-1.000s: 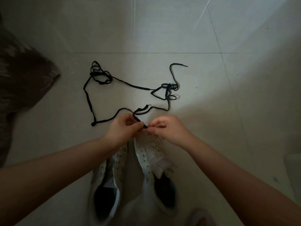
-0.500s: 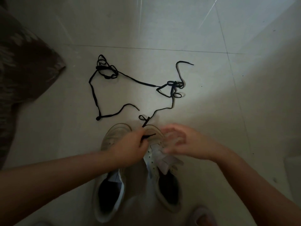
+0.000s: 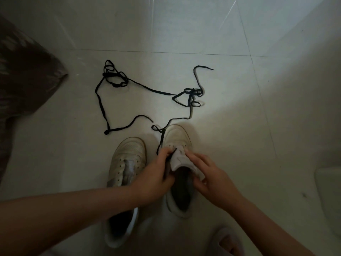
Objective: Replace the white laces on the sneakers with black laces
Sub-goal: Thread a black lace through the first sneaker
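Two white sneakers stand side by side on the tiled floor, toes pointing away, neither with a lace in its eyelets. My left hand pinches the end of a black lace at the left eyelet row of the right sneaker. My right hand grips that shoe's tongue and right side. The lace runs from my fingers past the toe to a tangle further out. A second black lace lies looped on the floor beyond the left sneaker.
A dark patterned cloth lies at the left edge. A pale rounded object sits at the right edge. A slipper with toes shows at the bottom. Floor tiles stretch beyond the laces.
Both hands have come back from beyond the toes to the right sneaker's tongue, drawing the lace end along. The second lace's end now lies free on the floor.
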`<state>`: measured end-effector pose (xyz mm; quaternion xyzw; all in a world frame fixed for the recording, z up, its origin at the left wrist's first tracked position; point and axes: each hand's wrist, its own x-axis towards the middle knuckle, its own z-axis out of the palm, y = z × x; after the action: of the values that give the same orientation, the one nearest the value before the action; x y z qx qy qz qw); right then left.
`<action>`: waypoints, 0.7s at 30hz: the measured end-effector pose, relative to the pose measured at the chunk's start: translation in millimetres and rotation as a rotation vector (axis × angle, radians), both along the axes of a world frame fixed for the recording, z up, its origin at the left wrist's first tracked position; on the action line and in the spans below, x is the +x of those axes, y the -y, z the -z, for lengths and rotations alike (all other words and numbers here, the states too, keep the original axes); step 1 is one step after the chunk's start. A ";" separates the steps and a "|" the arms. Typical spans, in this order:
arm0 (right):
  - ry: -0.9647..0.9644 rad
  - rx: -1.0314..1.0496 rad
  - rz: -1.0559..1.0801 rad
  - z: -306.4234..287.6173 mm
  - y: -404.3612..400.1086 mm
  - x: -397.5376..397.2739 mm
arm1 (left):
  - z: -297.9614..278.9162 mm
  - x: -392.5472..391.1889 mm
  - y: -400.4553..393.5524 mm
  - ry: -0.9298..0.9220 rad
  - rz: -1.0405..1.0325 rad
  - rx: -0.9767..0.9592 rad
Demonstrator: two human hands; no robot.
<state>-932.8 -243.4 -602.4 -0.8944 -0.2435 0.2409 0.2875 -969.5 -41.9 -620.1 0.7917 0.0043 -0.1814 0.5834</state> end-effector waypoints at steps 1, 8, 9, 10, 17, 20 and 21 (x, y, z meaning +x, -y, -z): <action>0.019 0.010 0.005 1.7 0.9 0.9 | 1.5 2.3 -2.4 0.015 0.015 -0.002; 0.110 0.018 -0.061 2.8 10.4 11.3 | 9.5 10.9 -16.4 0.174 0.186 0.169; 0.122 -0.003 -0.096 3.5 10.9 13.0 | 9.0 10.6 -16.1 0.179 0.189 0.174; 0.129 -0.027 -0.122 3.8 10.9 14.1 | 8.8 10.2 -15.1 0.184 0.185 0.175; 0.159 -0.138 -0.083 0.3 -0.2 17.6 | -3.0 15.9 -4.5 0.173 0.132 0.262; 0.182 -0.213 -0.089 -1.5 -7.0 19.5 | -3.7 27.8 -4.4 0.179 0.020 0.289; 0.212 -0.243 -0.109 -1.7 -9.2 19.9 | -1.7 33.1 -5.9 0.185 -0.011 0.315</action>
<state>-912.9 -234.2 -600.7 -0.9284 -0.2899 0.1881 0.1363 -936.3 -36.1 -618.4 0.8867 -0.0168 -0.1016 0.4508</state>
